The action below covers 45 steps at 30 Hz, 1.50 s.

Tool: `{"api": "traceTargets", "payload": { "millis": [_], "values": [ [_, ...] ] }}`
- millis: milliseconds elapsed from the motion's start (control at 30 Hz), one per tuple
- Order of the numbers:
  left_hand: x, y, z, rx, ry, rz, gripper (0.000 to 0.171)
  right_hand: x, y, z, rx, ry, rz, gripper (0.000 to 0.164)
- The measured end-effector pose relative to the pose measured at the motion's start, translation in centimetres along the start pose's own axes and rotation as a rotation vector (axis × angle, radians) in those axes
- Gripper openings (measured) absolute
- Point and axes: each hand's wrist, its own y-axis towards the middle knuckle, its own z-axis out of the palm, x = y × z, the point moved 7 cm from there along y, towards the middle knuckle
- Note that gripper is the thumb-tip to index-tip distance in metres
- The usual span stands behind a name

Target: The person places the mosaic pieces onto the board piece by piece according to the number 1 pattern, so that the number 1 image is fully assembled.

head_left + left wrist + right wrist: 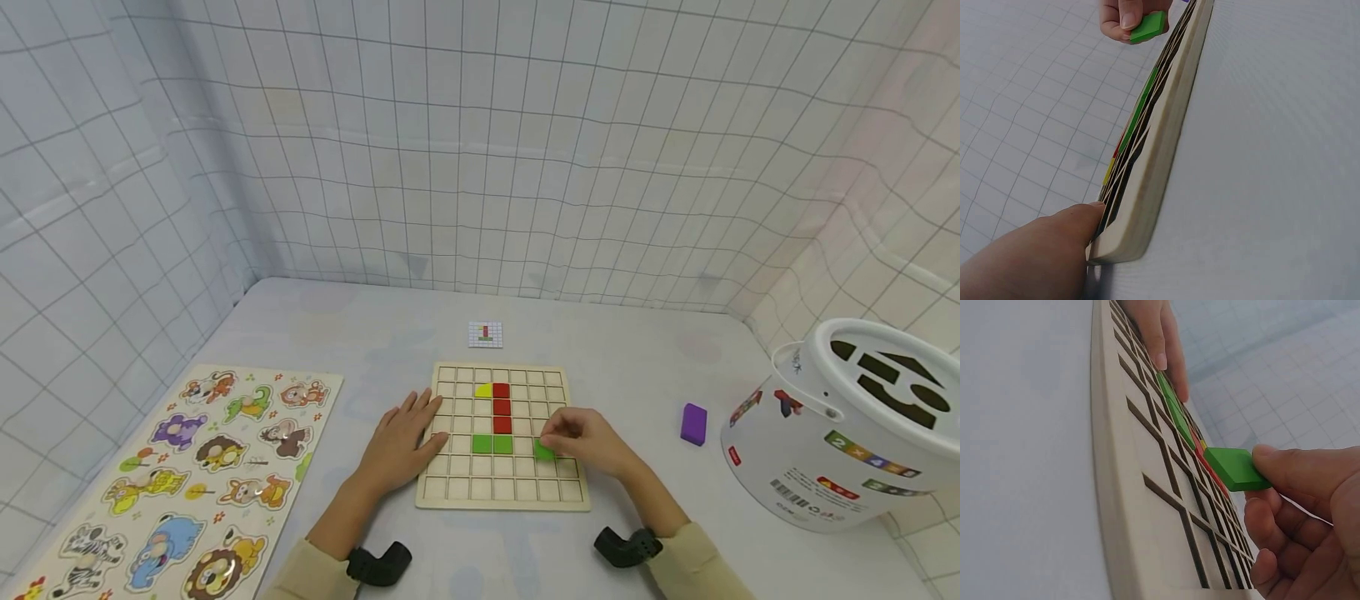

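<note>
A wooden grid board (502, 493) lies flat on the table. Set in its cells are a yellow triangular tile (484, 391), a column of red tiles (501, 408) and two green tiles (492, 444) side by side below. Between thumb and fingers my right hand (588, 442) pinches another green square tile (1235, 469), held above the board's right part. My left hand (397, 442) rests at the board's left edge, fingers extended, its thumb (1079, 222) touching the rim. Behind the board lies a small pattern card (485, 335) with a similar figure printed on it.
On the left lies an animal puzzle board (247, 450). A purple block (693, 424) sits to the right, beside a white bucket (810, 467) with shape holes in its lid. Gridded cloth walls (487, 150) close off the back and sides.
</note>
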Motion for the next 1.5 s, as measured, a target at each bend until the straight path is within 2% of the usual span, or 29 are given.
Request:
{"api": "traceTargets", "payload": {
  "millis": [400,1233,1500],
  "values": [
    [0.0,0.0,0.0,0.017,-0.001,-0.004,0.061,0.5,1.1,1.0,-0.046,-0.1,-0.037,0.007],
    [0.1,0.0,0.0,0.018,0.0,-0.007,0.061,0.5,1.3,1.9,-0.076,-0.123,-0.033,0.004],
    [0.0,0.0,0.0,0.018,0.005,-0.007,0.061,0.9,1.4,1.8,-0.108,-0.199,-0.105,0.004]
  ]
}}
